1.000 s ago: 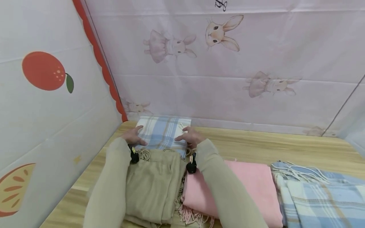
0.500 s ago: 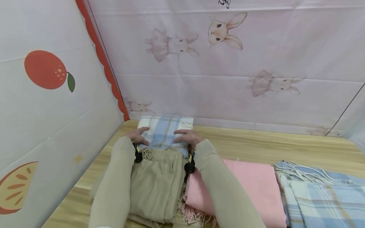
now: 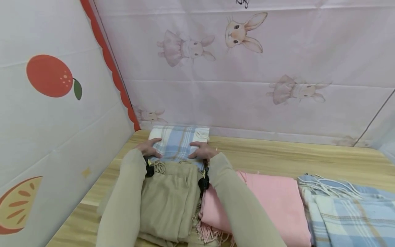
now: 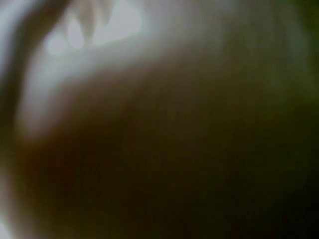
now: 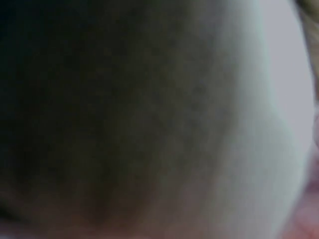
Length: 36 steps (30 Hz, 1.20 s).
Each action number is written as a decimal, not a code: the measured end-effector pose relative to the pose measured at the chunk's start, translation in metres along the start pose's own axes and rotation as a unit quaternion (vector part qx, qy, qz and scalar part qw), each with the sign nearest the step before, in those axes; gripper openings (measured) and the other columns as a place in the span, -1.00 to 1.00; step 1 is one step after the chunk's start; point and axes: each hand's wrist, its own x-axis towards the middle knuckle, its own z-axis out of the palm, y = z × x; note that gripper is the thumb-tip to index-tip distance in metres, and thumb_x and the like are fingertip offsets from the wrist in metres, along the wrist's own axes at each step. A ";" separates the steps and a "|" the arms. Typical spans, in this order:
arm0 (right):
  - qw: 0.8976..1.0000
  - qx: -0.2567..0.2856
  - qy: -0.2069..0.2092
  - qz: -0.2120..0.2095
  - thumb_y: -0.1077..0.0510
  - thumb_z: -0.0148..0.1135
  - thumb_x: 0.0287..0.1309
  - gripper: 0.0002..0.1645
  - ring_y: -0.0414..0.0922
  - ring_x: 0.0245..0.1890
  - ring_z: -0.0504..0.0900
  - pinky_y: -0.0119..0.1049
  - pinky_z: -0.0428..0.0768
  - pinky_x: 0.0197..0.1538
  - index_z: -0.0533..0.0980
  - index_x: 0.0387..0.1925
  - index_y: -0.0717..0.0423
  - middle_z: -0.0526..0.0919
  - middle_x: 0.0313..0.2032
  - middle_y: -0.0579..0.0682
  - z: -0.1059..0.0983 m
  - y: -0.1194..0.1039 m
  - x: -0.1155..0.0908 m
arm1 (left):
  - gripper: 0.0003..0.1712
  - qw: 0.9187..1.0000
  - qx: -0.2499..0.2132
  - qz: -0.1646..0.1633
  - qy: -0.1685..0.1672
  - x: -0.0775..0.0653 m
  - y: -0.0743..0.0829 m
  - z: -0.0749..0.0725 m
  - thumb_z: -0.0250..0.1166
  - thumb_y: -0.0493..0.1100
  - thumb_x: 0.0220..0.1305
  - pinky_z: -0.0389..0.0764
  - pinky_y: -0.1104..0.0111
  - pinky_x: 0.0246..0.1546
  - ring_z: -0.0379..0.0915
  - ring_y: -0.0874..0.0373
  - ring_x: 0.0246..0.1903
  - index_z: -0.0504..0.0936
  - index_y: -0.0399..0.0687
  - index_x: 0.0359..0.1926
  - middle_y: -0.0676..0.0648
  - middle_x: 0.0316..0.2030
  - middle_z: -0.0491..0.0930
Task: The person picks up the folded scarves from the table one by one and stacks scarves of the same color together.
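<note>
At the back left of the table lies a folded blue-and-white plaid scarf (image 3: 174, 140). My left hand (image 3: 148, 148) rests at its left edge, thumb and fingers spread over the cloth. On the opposite edge, my right hand (image 3: 202, 151) touches the scarf with fingers extended inward. A folded khaki scarf (image 3: 168, 202) with twisted fringe lies just in front, between my forearms. Both wrist views are dark and blurred, filled by something close to the lens.
Under my right forearm sits a folded pink scarf (image 3: 274, 202) with fringe. Another blue plaid scarf (image 3: 355, 212) lies at the far right of the wooden table (image 3: 277, 154). A rabbit-print sheet (image 3: 197, 96) hangs behind, and a fruit-print sheet (image 3: 61, 137) on the left.
Both hands have shifted slightly inward onto the plaid scarf, and the right fingers have drawn closer together. The head view has shifted a little. The scarves lie as before.
</note>
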 end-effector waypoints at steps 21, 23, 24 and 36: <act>0.999 0.034 0.024 -0.029 0.41 0.26 0.26 -0.23 0.08 0.12 0.45 -0.15 0.49 -0.03 0.33 0.48 0.11 0.11 0.52 0.23 -0.002 -0.013 -0.010 | -0.21 0.993 -0.065 0.076 0.061 -0.010 0.002 0.002 0.36 -0.34 0.24 0.42 0.10 -0.11 0.32 -0.19 -0.09 0.29 -0.26 0.47 -0.47 0.48 -0.04; 0.998 0.044 0.026 -0.037 0.44 0.25 0.24 -0.22 0.12 0.27 0.38 -0.12 0.50 0.06 0.33 0.47 0.13 0.08 0.53 0.24 -0.004 -0.016 -0.009 | -0.21 0.990 -0.079 0.086 0.072 -0.011 0.003 0.001 0.36 -0.36 0.21 0.45 0.12 -0.14 0.35 -0.19 -0.14 0.30 -0.29 0.45 -0.49 0.46 0.00; 0.998 0.051 0.028 -0.040 0.44 0.25 0.24 -0.22 0.13 0.40 0.27 -0.11 0.49 0.12 0.33 0.47 0.13 0.06 0.54 0.22 -0.005 -0.017 -0.009 | -0.21 0.989 -0.080 0.091 0.081 -0.010 0.003 0.000 0.36 -0.37 0.20 0.47 0.14 -0.13 0.35 -0.16 -0.11 0.31 -0.30 0.44 -0.49 0.45 0.03; 0.991 0.077 0.066 -0.082 0.48 0.27 0.17 -0.19 0.00 0.34 0.25 -0.23 0.48 0.00 0.36 0.45 0.12 0.03 0.55 0.21 -0.032 -0.040 -0.020 | -0.17 0.978 -0.113 0.098 0.143 -0.012 0.028 -0.020 0.39 -0.30 0.18 0.38 -0.05 0.18 0.25 -0.21 0.19 0.33 -0.12 0.47 -0.35 0.46 0.14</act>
